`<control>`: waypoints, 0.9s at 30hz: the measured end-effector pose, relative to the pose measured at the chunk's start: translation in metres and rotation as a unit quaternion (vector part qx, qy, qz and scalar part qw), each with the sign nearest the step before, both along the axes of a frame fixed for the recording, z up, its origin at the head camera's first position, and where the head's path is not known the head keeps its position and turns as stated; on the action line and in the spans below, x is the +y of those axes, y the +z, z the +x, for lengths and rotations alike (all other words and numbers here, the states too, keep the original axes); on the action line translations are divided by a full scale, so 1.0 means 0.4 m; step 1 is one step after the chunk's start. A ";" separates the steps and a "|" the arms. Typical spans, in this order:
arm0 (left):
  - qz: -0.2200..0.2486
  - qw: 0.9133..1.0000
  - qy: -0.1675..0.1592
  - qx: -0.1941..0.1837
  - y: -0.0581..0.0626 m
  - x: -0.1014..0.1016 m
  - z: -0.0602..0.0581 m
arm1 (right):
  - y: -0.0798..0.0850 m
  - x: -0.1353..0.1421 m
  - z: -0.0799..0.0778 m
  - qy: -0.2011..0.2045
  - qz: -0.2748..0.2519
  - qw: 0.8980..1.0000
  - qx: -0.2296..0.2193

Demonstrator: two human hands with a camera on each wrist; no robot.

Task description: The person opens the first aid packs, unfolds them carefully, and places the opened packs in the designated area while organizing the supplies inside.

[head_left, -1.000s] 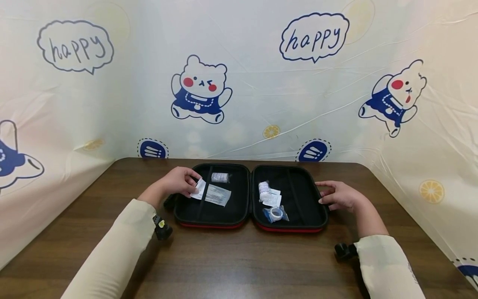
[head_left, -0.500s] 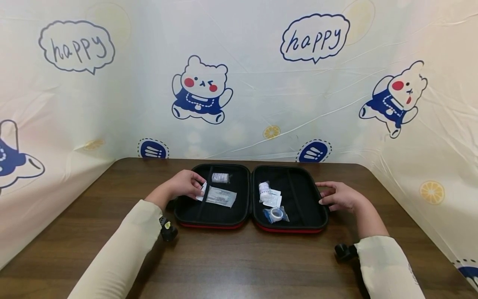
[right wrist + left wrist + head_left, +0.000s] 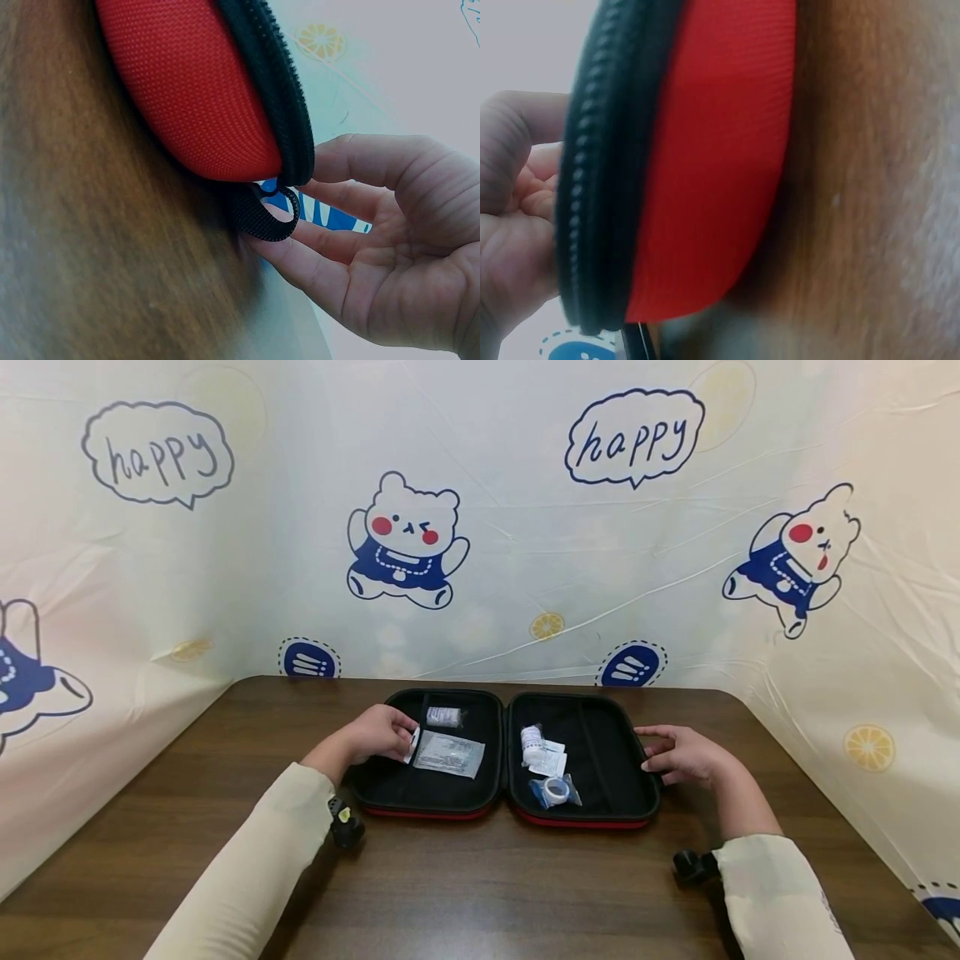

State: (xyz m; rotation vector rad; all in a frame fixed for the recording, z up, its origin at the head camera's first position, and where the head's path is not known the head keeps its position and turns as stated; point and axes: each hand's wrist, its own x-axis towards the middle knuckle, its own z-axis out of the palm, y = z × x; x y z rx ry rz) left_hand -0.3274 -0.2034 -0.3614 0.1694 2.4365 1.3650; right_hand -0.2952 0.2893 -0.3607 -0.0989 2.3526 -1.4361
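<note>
A zippered case lies unfolded, its two black-lined halves facing up and its outer shell red. My left hand reaches over the outer rim of the left half, pinching the end of a flat white printed packet. That packet lies under the elastic strap of this half; the wrist view hides the fingertips behind the rim. My right hand touches the outer edge of the right half with extended fingers. In the right wrist view its thumb is beside a black webbing loop.
A wrapped white roll sits at the back of the left half. The right half holds another wrapped roll, small white packets and a bagged tape roll. Brown wooden table; printed cloth behind.
My left hand has moved right and slightly toward me, sliding the white packet further under the strap into the left half. My right hand stays at the case's edge.
</note>
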 end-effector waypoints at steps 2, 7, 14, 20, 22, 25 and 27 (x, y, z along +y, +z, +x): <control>0.004 1.000 0.008 0.004 -0.001 0.006 0.000 | -0.001 0.001 0.000 0.001 0.001 1.000 0.000; -0.014 1.000 0.018 0.009 0.002 0.012 -0.003 | 0.000 0.002 -0.002 0.002 0.004 1.000 0.000; -0.035 0.999 0.001 0.007 0.024 -0.003 -0.002 | 0.004 0.000 -0.003 0.002 0.004 1.000 -0.002; -0.051 0.997 -0.013 0.048 0.049 -0.012 0.012 | 0.007 0.003 -0.005 0.006 0.003 1.000 -0.003; -0.058 0.996 -0.020 0.059 0.053 -0.007 0.015 | 0.008 0.004 -0.006 0.006 0.000 1.000 -0.004; -0.066 0.995 -0.022 0.070 0.059 0.007 0.018 | 0.005 0.005 -0.007 0.004 -0.003 1.000 -0.006; -0.068 0.994 -0.026 0.078 0.064 0.020 0.021 | 0.003 0.005 -0.005 0.006 -0.005 1.000 -0.007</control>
